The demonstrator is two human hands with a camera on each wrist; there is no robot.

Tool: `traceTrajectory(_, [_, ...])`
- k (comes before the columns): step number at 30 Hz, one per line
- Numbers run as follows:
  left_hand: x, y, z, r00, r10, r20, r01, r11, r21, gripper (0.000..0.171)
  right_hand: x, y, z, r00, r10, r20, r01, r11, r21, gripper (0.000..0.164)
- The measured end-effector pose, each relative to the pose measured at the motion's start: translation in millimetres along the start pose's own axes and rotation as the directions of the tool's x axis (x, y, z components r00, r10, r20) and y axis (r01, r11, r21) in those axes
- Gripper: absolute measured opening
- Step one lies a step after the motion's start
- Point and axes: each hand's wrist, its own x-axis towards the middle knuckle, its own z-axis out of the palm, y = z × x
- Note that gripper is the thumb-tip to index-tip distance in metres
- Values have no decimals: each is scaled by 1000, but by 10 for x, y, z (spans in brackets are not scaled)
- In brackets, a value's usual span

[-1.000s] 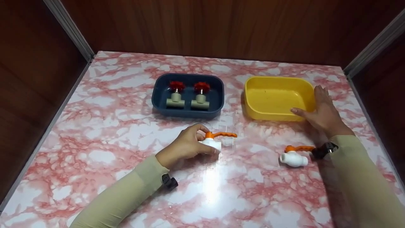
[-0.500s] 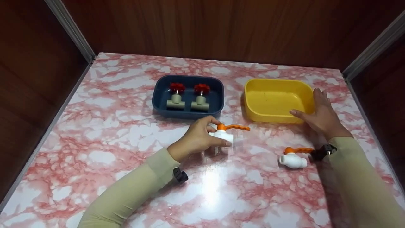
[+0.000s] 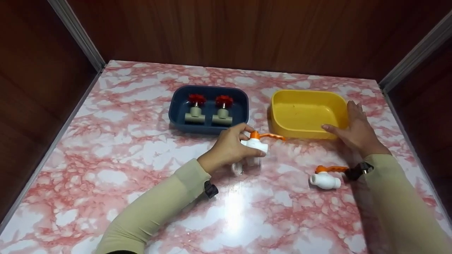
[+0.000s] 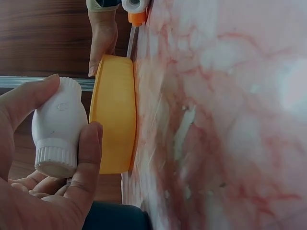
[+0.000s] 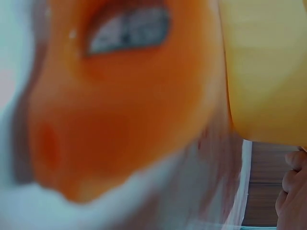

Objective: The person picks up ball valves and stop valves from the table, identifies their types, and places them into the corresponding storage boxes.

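Note:
My left hand point(image 3: 231, 146) pinches a white ball valve point(image 3: 259, 145) with an orange lever, held over the table in front of the two bins. In the left wrist view the white valve body point(image 4: 60, 124) sits between thumb and fingers. My right hand point(image 3: 360, 132) lies against the right side of the yellow bin point(image 3: 307, 133), its thumb over the near rim and its fingers straight along the outside. A second white ball valve point(image 3: 325, 180) with an orange lever lies on the table near my right wrist; its lever point(image 5: 120, 105) fills much of the right wrist view.
A dark blue bin point(image 3: 204, 128) stands left of the yellow one, holding two beige valves with red wheel knobs point(image 3: 196, 100). Brown wood-look panels point(image 3: 226, 35) wall the marbled table point(image 3: 106, 148) at the back and sides.
My left hand has carried its ball valve to the right and away from me, toward the gap between the bins. The right hand stays at the yellow bin.

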Motion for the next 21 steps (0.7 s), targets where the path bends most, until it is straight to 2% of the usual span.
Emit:
traceTrajectory(7, [179, 95, 87, 995, 80, -52, -76, 995, 67, 67, 14, 27, 2, 999, -52, -11, 51, 998, -33, 137])
traceTrajectory(21, [542, 347, 163, 989, 118, -89, -109, 988, 105, 63, 5, -5, 3, 999, -48, -24, 48, 999, -14, 137])
